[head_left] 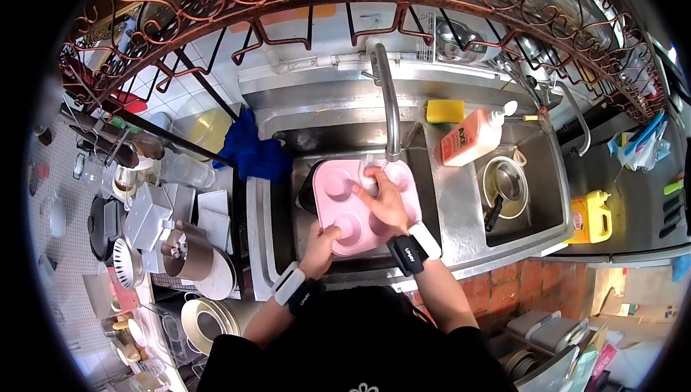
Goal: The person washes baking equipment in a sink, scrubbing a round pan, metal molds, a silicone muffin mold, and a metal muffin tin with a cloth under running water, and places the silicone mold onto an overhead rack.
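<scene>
A pink muffin pan with several round cups is held over the left sink basin, under the faucet. My left hand grips its lower left corner, thumb on top and fingers hidden underneath. Over the pan's right half lies my right hand, its thumb and fingers apart, fingertips at an upper cup. Water appears to run into that cup; I see no sponge or cloth in this hand. A dark object shows beneath the pan's left edge, its kind unclear.
A yellow sponge and an orange soap bottle stand between the basins. The right basin holds a pot. A blue cloth hangs at the left rim. Above is a copper-coloured scrolled rack; dishes crowd the left.
</scene>
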A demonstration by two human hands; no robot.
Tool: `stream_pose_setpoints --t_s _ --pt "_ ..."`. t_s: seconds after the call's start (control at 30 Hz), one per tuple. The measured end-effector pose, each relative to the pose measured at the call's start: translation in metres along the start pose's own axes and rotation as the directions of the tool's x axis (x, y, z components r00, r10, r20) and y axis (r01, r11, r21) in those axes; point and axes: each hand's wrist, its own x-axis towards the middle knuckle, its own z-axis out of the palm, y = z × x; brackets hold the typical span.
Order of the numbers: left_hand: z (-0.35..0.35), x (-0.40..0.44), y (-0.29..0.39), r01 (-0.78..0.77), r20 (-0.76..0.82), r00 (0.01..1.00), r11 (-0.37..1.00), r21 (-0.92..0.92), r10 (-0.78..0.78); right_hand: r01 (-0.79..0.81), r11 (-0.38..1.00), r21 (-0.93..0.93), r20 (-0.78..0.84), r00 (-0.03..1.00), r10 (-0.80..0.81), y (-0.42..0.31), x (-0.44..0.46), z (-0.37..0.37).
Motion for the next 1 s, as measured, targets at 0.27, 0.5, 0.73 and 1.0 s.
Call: stream_pose_setpoints --t_s 0.27,0.5,0.73,1.0 --pt "0.022 0.008 0.003 0.021 -0.014 1.000 0.999 0.026 -0.020 -0.468 0.434 0.770 0.246 0.845 0.476 0.020 0.013 -0.019" --pt "0.024 0.020 -0.015 0.082 0.011 0.996 0.971 0.224 -0.087 -0.369 0.899 0.235 0.169 0.926 0.337 -0.029 -0.005 0.006" --pt "0.045 0.020 -0.009 0.140 0.010 0.990 0.981 0.134 -0.143 -0.163 0.963 -0.214 0.304 0.926 0.224 -0.009 0.019 -0.029" --pt "0.037 0.041 -0.001 -0.512 0.559 0.771 -0.226 0.829 0.304 -0.445 0.670 0.594 -0.056 0.808 0.587 0.050 -0.034 -0.088"
